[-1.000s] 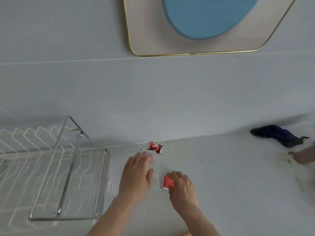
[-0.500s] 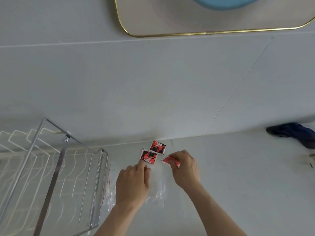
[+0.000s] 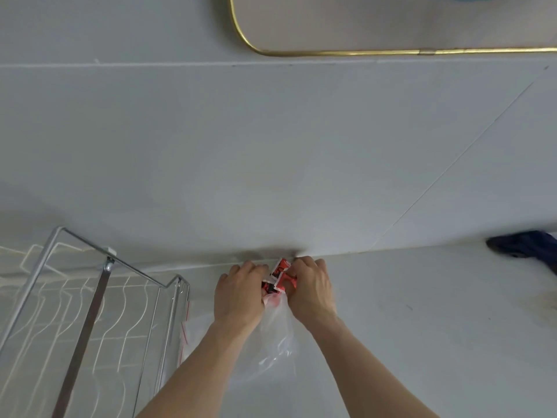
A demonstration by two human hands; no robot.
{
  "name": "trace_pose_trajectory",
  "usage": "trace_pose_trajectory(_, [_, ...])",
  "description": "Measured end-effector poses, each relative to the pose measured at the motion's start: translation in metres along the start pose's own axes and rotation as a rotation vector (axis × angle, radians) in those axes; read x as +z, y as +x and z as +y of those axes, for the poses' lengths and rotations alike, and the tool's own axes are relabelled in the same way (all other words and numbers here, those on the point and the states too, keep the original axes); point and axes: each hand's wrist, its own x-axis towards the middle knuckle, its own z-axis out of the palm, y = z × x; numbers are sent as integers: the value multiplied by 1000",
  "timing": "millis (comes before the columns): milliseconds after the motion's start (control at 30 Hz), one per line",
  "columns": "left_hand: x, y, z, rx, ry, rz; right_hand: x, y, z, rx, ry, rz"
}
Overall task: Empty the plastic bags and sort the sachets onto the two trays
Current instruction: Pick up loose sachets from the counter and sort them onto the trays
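Starting low in the frame, you have a clear plastic bag (image 3: 272, 336) lying limp on the pale surface (image 3: 422, 327) between your forearms, with a second one (image 3: 188, 333), marked by a red zip strip, just beside the wire rack (image 3: 90, 312) at lower left. Both look thin, slick and nearly weightless, so take a bag by its bottom corners or its stiffer zip edge; film pinched mid-panel will likely slide.

Above the bag, your left hand (image 3: 239, 292) and right hand (image 3: 312, 289) meet at centre frame, fingers (image 3: 254, 268) curled inward and pinching a small cluster of red sachets (image 3: 278, 279) at the bag's mouth, close to where the surface meets the wall (image 3: 271, 146). Those packets look flat, light and glossy, probably slippery against each other; grip them by their crimped edges, a few at a time.

No trays are visible here. Farther off, a dark cloth (image 3: 524, 245) sits at the right edge, and a gold-rimmed mirror (image 3: 391, 25) hangs at upper right.
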Motion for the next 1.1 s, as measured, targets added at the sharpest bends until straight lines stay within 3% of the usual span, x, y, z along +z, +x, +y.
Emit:
trace_pose_trajectory(167, [1,-2,-3,-47,22,-6,0,-6,2,145,167,-13])
trace_pose_trajectory(433, [1,-5,-1,-91,8,-27,-30,-47,30,354,437,101])
trace_pose_trajectory(800, [-2,-3,6,-146,45,-126,-46,-118,61,415,487,100])
trace_pose_trajectory(1000, [-1,1,5,-277,-191,-130,-37,-140,70,436,502,88])
trace_pose_trajectory(1100, [1,1,3,-280,-175,-121,-31,-146,74,451,523,72])
